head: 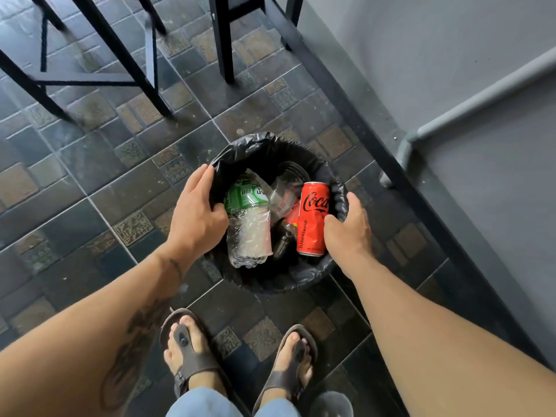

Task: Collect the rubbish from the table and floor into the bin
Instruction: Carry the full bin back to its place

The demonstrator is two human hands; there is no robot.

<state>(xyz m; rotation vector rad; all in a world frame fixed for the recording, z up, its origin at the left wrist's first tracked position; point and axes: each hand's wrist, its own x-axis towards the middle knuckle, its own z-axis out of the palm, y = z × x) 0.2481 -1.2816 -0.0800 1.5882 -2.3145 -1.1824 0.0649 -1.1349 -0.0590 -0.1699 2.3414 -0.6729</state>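
- Fingers of the left hand (pixel 197 210) curl over the bin's (pixel 264 145) left rim, clamped on the black liner.
- Right hand (pixel 350 228) grips the right rim, fingers closed over it.
- Inside the bin: crushed bottle (pixel 248 224) at left, red can (pixel 313 219) against the right wall.
- Bin stands on the tiled floor (pixel 90 176), just ahead of sandalled feet (pixel 192 353).

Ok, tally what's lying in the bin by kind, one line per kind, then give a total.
Crushed clear plastic bottle with green label: 1
Red drink can: 1
Clear plastic cup: 1
Total that can be told apart: 3
Other scraps lie under these in the black-lined bin, too hidden to count.
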